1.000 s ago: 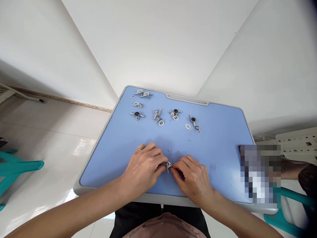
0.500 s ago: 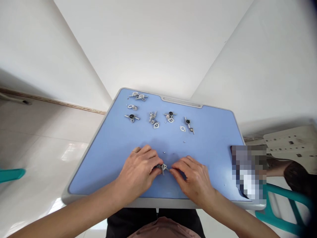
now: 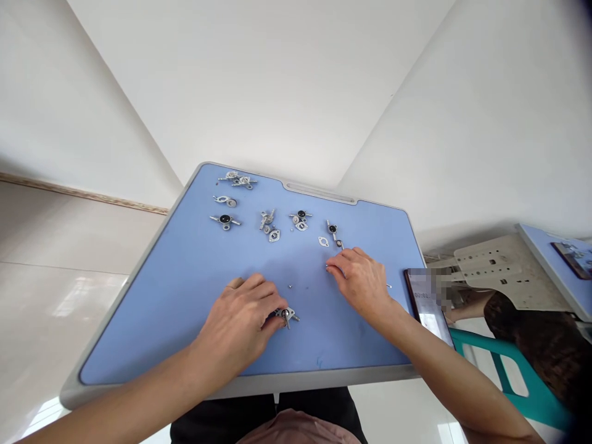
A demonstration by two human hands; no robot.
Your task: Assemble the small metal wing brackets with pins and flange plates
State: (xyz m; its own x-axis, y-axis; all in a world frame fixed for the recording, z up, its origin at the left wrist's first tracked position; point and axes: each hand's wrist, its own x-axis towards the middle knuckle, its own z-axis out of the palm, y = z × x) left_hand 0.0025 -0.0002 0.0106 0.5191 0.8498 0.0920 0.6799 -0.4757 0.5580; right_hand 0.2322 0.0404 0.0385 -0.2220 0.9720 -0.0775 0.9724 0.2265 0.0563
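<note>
A small metal pipe fitting [image 3: 285, 314] with an oval flange plate and short tube stubs is on the blue table near its front. My left hand [image 3: 252, 314] is closed on it, thumb and fingers pinching its left side and hiding part of it. Farther right, my right hand [image 3: 363, 280] reaches forward with thumb and forefinger pinched on a tiny shiny screw, which is mostly hidden. A loose screw [image 3: 290, 286] lies between the hands. Just beyond my right fingertips are a small round part [image 3: 339, 243] and a flat oval plate [image 3: 323, 242].
Along the back of the blue table [image 3: 185, 296] lie more fittings: a black-centred one [image 3: 224, 219], a stacked group [image 3: 238, 180] and several with plates beside them. A phone [image 3: 428, 308] rests at the right edge. Beyond it are a green stool [image 3: 509, 370] and another person's arm [image 3: 474, 307].
My right hand has left the fitting and moved forward and right to the tiny screw. My left hand keeps hold of the fitting. The camera view has shifted right.
</note>
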